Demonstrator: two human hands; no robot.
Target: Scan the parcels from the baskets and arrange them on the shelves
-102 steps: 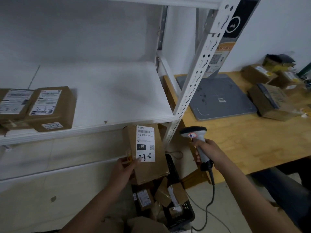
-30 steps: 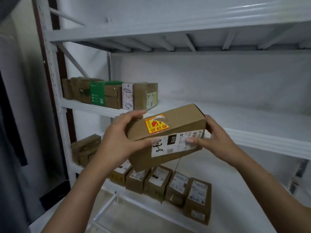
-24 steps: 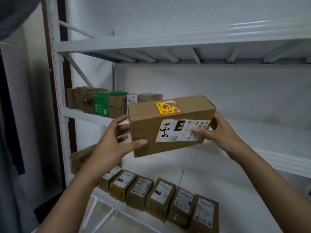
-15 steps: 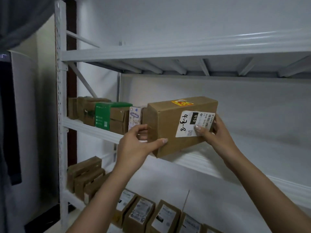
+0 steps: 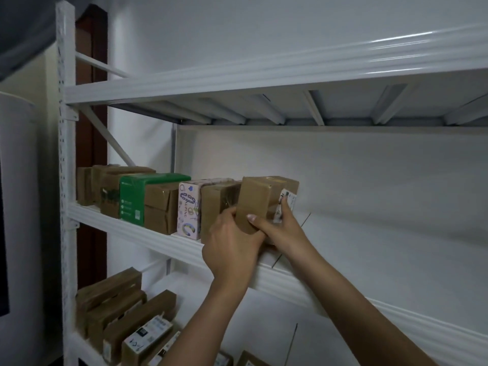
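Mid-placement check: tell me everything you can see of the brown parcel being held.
The parcel is an oblong brown cardboard box, upright, a small end face toward the camera, a white printed label on its right side. It is at the middle shelf, at the right end of the row, next to a brown box; its base is hidden. The left hand grips its lower left edge; the right hand pinches it, thumb on the end face, fingers on the label.

White wall [image 5: 237,35], brown strip [image 5: 91,101], grey cloth [image 5: 23,27]
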